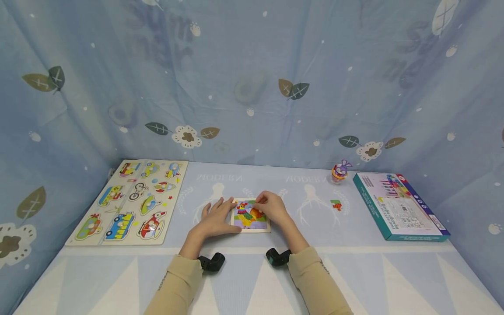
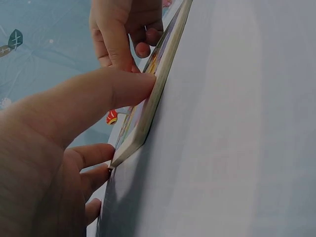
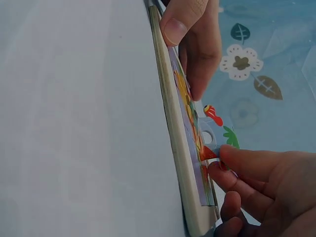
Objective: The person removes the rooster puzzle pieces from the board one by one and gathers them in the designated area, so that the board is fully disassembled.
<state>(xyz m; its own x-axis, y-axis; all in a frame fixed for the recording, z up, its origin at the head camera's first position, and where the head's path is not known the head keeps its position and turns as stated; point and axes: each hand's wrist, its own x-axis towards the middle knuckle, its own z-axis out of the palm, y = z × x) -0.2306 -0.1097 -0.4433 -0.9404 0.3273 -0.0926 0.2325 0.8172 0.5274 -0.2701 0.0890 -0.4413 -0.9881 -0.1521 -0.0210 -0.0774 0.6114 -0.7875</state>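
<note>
where the near rim of the puzzle bd (image 1: pixel 256 231) faces the person, the l. hand (image 1: pixel 215 220) has its thumb on it, index at the far l. corner, so that hand grips the bd's left end. further off, over the bd's far r. part, the r. hand (image 1: pixel 275 208) pinches a reddish puzzle pc (image 3: pixel 209 153) btwn thumb & index. key relation, imo: that pc is right at the r. fingertips, near the bd's r. rim, & looks tilted up in the r. wrist view; whether its edge touches the bd, can't tell. its long axis is mostly hidden by the fingers. bd is approx square, no clear long axis, mid-table, btwn both hands. r. hand is the nearer one to the loose pc (image 1: pixel 336 204), which lies well apart, off to the right.

counts, near to far: 2 tan sleeves (image 1: pixel 175 284), 2 black wrist cams (image 1: pixel 213 262), 2 hands, 1 puzzle bd w/ a rooster pic, 1 pc held, 1 loose pc (green & red-orange), 1 big pic bd (image 1: pixel 131 208) on the left w/ approx 10 pics, mostly vehicles, 1 teal-edged box (image 1: pixel 405 208) on the right, 1 small toy (image 1: pixel 340 171) w/ purple ears near the box's far l. corner, & 1 blue curtain (image 1: pixel 244 113) behind it all.
</note>
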